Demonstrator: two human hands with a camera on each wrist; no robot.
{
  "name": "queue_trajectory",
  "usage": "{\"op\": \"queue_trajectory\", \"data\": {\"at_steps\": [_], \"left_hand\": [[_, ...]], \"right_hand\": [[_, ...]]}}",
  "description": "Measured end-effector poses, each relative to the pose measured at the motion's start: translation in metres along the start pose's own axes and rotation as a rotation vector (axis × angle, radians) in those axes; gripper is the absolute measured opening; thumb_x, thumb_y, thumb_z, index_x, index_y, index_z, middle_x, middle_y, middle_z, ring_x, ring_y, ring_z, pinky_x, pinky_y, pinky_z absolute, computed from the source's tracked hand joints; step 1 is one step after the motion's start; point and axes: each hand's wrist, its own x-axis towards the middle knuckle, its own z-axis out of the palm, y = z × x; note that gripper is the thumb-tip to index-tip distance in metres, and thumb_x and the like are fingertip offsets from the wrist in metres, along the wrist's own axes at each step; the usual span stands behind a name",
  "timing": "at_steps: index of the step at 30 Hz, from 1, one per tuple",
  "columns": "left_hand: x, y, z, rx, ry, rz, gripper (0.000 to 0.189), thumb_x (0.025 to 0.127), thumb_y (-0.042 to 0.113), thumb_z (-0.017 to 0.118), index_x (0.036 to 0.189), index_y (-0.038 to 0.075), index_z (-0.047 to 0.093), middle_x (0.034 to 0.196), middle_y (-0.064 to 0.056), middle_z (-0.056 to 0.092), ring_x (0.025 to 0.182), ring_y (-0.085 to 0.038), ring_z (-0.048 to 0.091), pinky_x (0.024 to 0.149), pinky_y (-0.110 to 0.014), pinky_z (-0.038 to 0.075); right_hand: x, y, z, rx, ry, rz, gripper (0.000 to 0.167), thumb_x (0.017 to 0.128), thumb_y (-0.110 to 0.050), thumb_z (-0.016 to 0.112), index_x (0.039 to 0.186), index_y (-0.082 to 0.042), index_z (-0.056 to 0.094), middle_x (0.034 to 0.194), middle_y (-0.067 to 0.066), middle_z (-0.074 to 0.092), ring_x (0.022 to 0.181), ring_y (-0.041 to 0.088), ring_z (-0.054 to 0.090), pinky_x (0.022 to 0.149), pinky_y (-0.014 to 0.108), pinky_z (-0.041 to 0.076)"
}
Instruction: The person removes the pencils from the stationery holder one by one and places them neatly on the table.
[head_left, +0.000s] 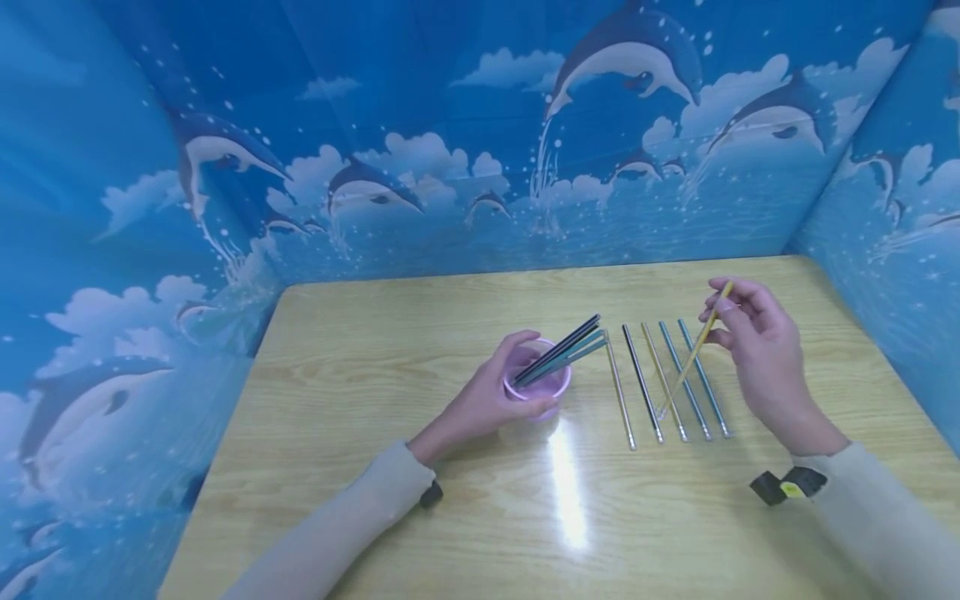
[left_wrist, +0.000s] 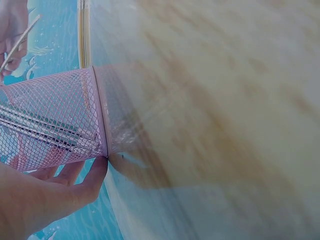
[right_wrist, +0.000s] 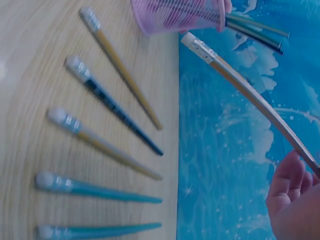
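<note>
My left hand (head_left: 495, 392) grips a pink mesh pencil cup (left_wrist: 55, 117) standing on the table, thumb and fingers round its sides. Several pencils (head_left: 558, 354), dark and teal, lean out of the cup toward the right. My right hand (head_left: 765, 358) pinches a yellow pencil (head_left: 697, 346) near its upper end, its white eraser (right_wrist: 188, 39) pointing down and to the left. Below that pencil lies a row of pencils: a yellow one (head_left: 619, 392) nearest the cup, a dark one (head_left: 642, 379), another yellow (head_left: 660, 367) and two teal ones (head_left: 703, 379), erasers toward me.
The light wooden table (head_left: 337, 400) reflects a bright streak of light in front of the cup. Blue dolphin-print cloth (head_left: 420, 225) walls the table at the back and both sides. A dark band (head_left: 787, 486) sits on my right wrist.
</note>
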Motion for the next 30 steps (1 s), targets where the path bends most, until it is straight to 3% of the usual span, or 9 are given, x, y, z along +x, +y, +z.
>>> {"op": "queue_trajectory", "data": {"at_steps": [7, 17, 25, 30], "left_hand": [[0.0, 0.001, 0.0, -0.003, -0.006, 0.004, 0.096, 0.088, 0.019, 0.094, 0.163, 0.037, 0.037, 0.15, 0.003, 0.061, 0.139, -0.02, 0.059, 0.113, -0.042, 0.051], [0.001, -0.002, 0.0, 0.004, -0.002, 0.011, 0.095, 0.088, 0.018, 0.094, 0.161, 0.039, 0.038, 0.15, 0.004, 0.061, 0.138, -0.018, 0.059, 0.114, -0.044, 0.05], [0.0, -0.001, 0.0, 0.018, 0.003, -0.001, 0.094, 0.088, 0.023, 0.094, 0.162, 0.04, 0.038, 0.15, 0.005, 0.061, 0.139, -0.017, 0.058, 0.113, -0.044, 0.051], [0.0, 0.0, 0.0, 0.02, 0.002, 0.01, 0.094, 0.089, 0.022, 0.094, 0.163, 0.037, 0.037, 0.15, 0.005, 0.062, 0.139, -0.019, 0.058, 0.114, -0.045, 0.05]], "right_hand": [[0.007, 0.005, -0.025, -0.151, 0.003, 0.109, 0.026, 0.111, -0.008, 0.064, 0.136, -0.004, 0.069, 0.12, 0.005, 0.065, 0.104, 0.012, 0.066, 0.078, 0.021, 0.062], [0.017, 0.012, -0.049, -0.202, -0.028, 0.143, 0.035, 0.109, -0.002, 0.065, 0.141, -0.014, 0.069, 0.112, 0.002, 0.068, 0.097, 0.009, 0.069, 0.074, 0.021, 0.063], [0.031, 0.013, -0.073, -0.491, -0.108, 0.234, 0.036, 0.111, -0.011, 0.065, 0.146, -0.019, 0.066, 0.107, -0.011, 0.07, 0.091, 0.003, 0.07, 0.072, 0.02, 0.062], [0.041, 0.022, -0.084, -0.676, -0.172, 0.292, 0.045, 0.113, -0.019, 0.063, 0.154, -0.003, 0.056, 0.106, -0.013, 0.07, 0.089, 0.002, 0.068, 0.072, 0.024, 0.063]]}}
